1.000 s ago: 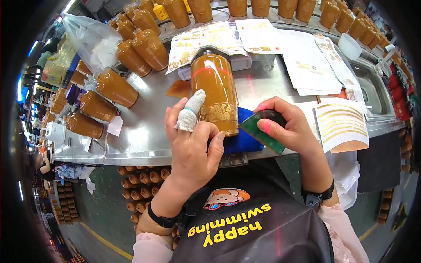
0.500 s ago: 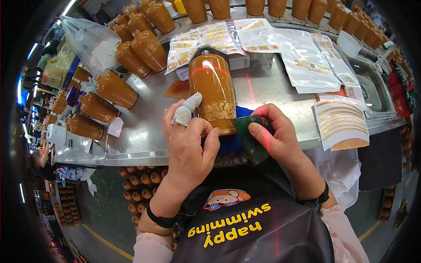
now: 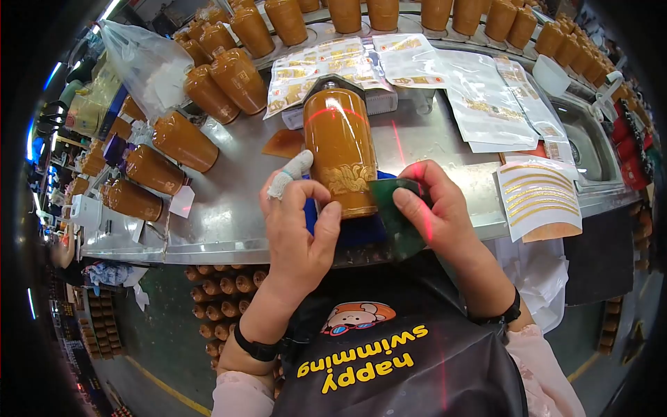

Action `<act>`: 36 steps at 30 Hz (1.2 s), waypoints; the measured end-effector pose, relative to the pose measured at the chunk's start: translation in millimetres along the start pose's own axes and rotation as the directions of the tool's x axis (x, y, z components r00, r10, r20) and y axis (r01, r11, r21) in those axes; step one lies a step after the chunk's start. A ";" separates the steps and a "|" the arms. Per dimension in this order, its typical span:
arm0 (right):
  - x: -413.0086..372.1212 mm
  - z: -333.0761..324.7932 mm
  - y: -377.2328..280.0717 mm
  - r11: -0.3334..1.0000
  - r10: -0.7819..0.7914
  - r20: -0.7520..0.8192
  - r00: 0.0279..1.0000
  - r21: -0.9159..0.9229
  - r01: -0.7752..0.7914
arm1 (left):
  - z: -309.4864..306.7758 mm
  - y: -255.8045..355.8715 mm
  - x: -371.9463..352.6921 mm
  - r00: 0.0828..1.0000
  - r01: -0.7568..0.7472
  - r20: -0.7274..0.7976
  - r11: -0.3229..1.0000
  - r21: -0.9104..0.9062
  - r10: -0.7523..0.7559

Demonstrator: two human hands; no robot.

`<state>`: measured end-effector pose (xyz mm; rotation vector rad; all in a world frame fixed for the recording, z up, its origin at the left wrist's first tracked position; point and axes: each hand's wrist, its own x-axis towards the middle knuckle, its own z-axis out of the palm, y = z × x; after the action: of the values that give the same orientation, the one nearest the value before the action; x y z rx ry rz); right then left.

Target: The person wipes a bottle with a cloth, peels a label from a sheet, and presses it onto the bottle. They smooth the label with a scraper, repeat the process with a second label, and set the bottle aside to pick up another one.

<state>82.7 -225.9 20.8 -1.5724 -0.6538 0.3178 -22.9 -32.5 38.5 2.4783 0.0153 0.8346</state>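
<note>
A glossy brown bottle (image 3: 339,142) lies on its side on the bench, its neck end at a dark bracket (image 3: 333,82) and its base towards me. A gold ornamental decal (image 3: 346,179) sits near the base, and a red light line crosses the upper body. My left hand (image 3: 295,226), a white cloth cover on one finger, rests against the bottle's left side with thumb and fingers apart. In my right hand (image 3: 438,208) a dark green flexible scraper (image 3: 394,219) is pinched, its edge beside the bottle's lower right. Blue cloth-like material (image 3: 368,231) shows beneath the base.
Printed gold decal sheets (image 3: 319,66) lie behind the bottle, and a sheet of curved gold strips (image 3: 540,198) lies right. More brown bottles (image 3: 184,142) lie left; others stand on the curved conveyor (image 3: 313,33). A metal sink (image 3: 590,142) is at the far right.
The bottle and its decal have shifted slightly, with more of the decal showing. My left covered finger has slid off the bottle's front to its side. The scraper stays in my right hand.
</note>
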 end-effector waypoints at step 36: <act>3.8 5.1 2.5 0.999 0.011 -0.002 1.000 -0.037 -0.011 | 23.8 -9.2 -2.4 0.951 0.308 0.171 0.783 -0.541 -0.256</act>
<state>83.4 -219.5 18.4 -1.6120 -0.6535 0.3139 -10.0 -36.3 16.7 1.8835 0.0950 0.5020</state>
